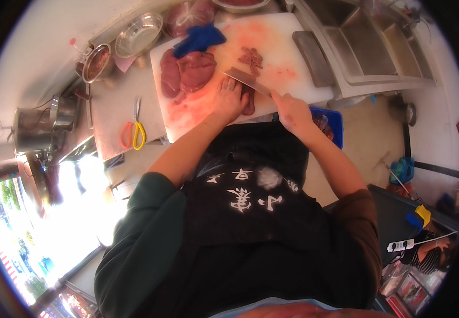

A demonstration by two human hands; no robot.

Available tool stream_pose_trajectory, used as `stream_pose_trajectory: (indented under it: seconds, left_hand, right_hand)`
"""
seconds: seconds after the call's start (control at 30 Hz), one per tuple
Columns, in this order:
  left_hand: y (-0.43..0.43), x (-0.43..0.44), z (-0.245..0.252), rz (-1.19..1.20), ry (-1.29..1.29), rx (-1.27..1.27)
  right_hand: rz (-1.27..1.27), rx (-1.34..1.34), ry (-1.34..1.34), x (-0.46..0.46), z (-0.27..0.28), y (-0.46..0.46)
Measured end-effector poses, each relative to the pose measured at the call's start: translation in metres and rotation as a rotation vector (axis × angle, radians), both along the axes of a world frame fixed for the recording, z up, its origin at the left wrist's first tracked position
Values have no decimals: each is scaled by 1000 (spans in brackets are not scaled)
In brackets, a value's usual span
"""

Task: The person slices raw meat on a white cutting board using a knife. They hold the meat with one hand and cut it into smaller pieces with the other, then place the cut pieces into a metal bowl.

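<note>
A white cutting board (pixel 197 107) lies before me, stained red. My right hand (pixel 291 111) grips the handle of a broad cleaver (pixel 249 81), its blade pointing up-left across the board. Beside the blade, my left hand (pixel 231 99) presses down on a dark red strip of raw meat (pixel 249 104), partly hidden by the hand and blade. Beyond the blade lies a small heap of cut meat pieces (pixel 251 59). Larger raw pieces, liver-like (pixel 197 71), rest at the board's left, touching a blue cloth (pixel 201 39).
Red-and-yellow-handled scissors (pixel 136 125) lie on the metal table left of the board. Steel bowls (pixel 139 35) and a tied plastic bag (pixel 189 18) stand behind. A grey bar-shaped block (pixel 313 59) rests on the board's right edge, near a steel sink (pixel 366 51). A blue bin (pixel 337 123) is below.
</note>
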State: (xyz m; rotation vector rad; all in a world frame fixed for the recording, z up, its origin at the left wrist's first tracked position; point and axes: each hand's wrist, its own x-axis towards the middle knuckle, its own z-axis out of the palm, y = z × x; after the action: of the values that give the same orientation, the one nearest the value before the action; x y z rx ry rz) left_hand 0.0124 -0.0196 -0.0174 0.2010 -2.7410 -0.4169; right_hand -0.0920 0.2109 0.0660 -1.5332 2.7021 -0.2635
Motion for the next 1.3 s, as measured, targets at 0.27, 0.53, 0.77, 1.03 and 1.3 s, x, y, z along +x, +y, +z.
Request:
stream_pose_trajectory:
  seconds: [0.27,0.53,0.77,1.03,1.3]
  left_hand:
    - [0,-1,-2,6,-54,16]
    - [0,0,0,-19,16,28]
    - [0,-2,0,17,-110,3]
    - [1,0,2,-10,3,41]
    - [-1,-1,-5,12,-19,-2]
  right_hand:
    - [16,-88,15,-7,-26,-29]
    - [21,-66,-98,-29,-14,-33]
    - [8,-25,-77,-11,-10,-14]
    - [6,-118,-165,-29,-13,-38]
    - [7,52,-212,-21,-4,-13]
